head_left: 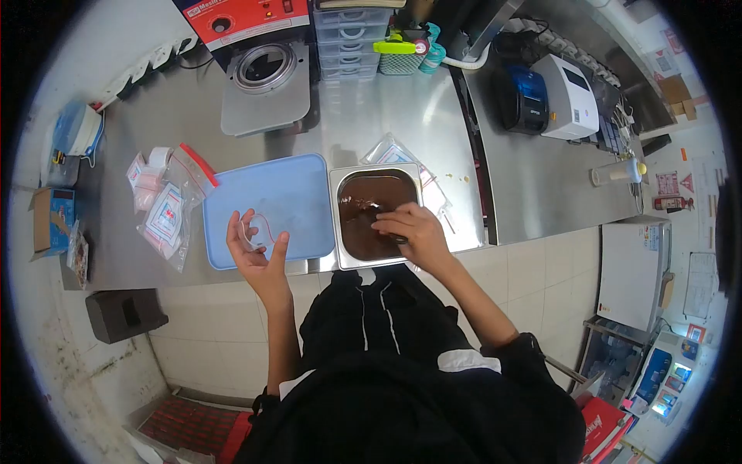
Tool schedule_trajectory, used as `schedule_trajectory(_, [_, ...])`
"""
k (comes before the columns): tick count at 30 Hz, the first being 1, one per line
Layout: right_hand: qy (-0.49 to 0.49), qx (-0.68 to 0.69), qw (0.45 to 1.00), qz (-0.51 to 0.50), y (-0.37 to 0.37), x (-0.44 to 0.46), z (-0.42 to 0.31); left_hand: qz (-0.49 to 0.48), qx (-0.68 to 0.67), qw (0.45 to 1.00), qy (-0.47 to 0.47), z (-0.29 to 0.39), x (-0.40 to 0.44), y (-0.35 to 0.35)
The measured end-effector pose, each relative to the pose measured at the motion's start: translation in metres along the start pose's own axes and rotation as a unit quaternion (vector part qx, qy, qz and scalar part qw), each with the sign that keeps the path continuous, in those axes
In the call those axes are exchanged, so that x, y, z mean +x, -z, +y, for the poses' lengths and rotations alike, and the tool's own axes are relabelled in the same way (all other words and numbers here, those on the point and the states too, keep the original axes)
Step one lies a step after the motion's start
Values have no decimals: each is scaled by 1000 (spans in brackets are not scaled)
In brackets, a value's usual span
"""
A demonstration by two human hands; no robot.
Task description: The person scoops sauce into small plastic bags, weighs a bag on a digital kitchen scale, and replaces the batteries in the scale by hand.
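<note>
My left hand is over the blue tray, fingers curled round a small clear plastic bag with a thin red line along its edge. To the right of the tray, a steel pan holds dark brown liquid. My right hand reaches over the pan's right side, closed on a dark-handled utensil. The utensil's far end dips toward the liquid, and its shape is hidden there. Both wrists come in from the near edge of the steel counter.
Left of the tray lie clear bags with red-and-white labels. Another bag is partly under the pan. A red machine with a round plate and plastic drawers stand behind. A bottle is on the right counter.
</note>
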State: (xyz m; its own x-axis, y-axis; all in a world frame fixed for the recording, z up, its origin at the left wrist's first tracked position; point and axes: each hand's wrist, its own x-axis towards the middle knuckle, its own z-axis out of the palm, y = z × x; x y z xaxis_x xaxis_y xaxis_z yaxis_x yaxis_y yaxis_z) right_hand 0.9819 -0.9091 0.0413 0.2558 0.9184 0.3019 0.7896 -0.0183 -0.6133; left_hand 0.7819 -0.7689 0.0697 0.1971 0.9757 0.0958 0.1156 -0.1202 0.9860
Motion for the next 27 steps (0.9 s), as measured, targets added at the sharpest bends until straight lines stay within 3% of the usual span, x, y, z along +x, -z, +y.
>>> schedule_trajectory(2, [56,-86,994,-39,7,1,7,-5,3,1000,4,-1,0,2])
schedule_trajectory(6, [46,-125,989,-63,12,-13,0,-14,0,1000,5,-6,-5,8])
schedule_trajectory(8, [-20,5,998,-62,10,-25,0,-4,2,1000,10,-7,-9,8])
schedule_trajectory(9, [-17,4,998,-66,11,-31,-4,6,2,1000,13,-7,-13,8])
schedule_trajectory(11, [-167,164,970,-60,15,-37,-13,30,1,999,12,-5,-23,4])
schedule_trajectory(12, [-193,225,954,-32,16,-40,-13,46,6,999,11,-2,-28,3])
schedule_trajectory(13, [-182,226,956,-36,20,-37,-7,57,5,998,5,0,-30,0])
schedule_trajectory(16, [16,92,995,-30,47,-35,-3,97,-2,995,4,2,-56,-2])
schedule_trajectory(19, [113,83,989,-46,61,-29,9,113,-21,993,4,0,-68,-11])
schedule_trajectory(21, [72,108,989,-67,61,-24,16,114,-6,993,20,-1,-78,-11])
schedule_trajectory(24, [70,143,987,3,34,-24,32,101,-13,994,28,0,-80,-12])
schedule_trajectory(26, [-172,307,935,-36,21,-34,35,97,-22,995,19,0,-75,-11])
schedule_trajectory(27, [-172,306,936,-35,16,-37,33,95,-30,995,16,1,-74,-11])
